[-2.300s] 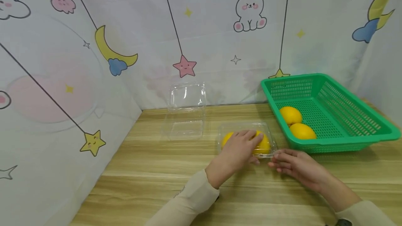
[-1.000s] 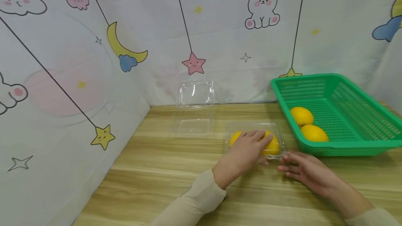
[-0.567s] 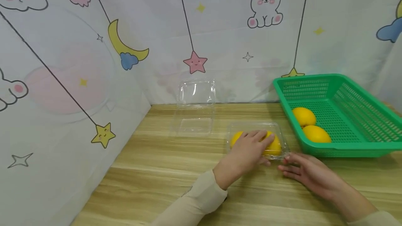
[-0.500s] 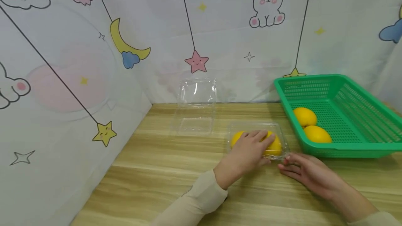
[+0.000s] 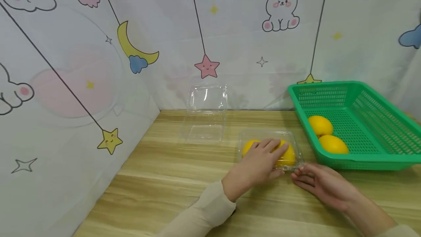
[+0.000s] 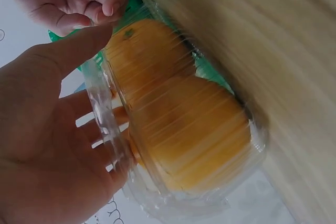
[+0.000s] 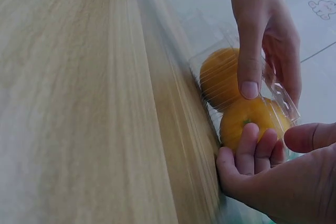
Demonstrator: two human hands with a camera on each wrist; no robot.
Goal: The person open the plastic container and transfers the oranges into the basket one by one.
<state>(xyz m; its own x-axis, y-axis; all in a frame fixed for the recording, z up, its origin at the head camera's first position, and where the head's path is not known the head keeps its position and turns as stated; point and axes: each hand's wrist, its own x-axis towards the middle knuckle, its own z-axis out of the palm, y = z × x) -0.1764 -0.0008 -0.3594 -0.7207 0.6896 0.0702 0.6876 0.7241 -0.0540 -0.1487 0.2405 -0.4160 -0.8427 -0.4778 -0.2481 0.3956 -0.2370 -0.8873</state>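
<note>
A clear plastic clamshell box [image 5: 243, 137] with two oranges [image 5: 287, 155] inside sits on the table, its lid down over them. Across the lid lies my left hand [image 5: 251, 165], fingers over the top and thumb down at the front edge, gripping the box. My right hand [image 5: 329, 187] is at the front right corner, thumb and fingertips pinching the rim there. In the right wrist view, the right fingers [image 7: 257, 153] curl against the box's front, close to the left thumb [image 7: 250, 77]. The left wrist view shows both oranges [image 6: 191, 132] through the ribbed plastic wall.
A green mesh basket [image 5: 365, 156] stands at the right with two oranges [image 5: 333, 144] along its left side. An open clear clamshell box [image 5: 207, 98] stands at the back, its lid upright near the patterned cloth [image 5: 236, 39]. The wooden table [image 5: 158, 193] lies beneath.
The head view has shifted, so the scene sits further right in it. Both hands have stayed at the box; the right fingers have shifted slightly at its corner.
</note>
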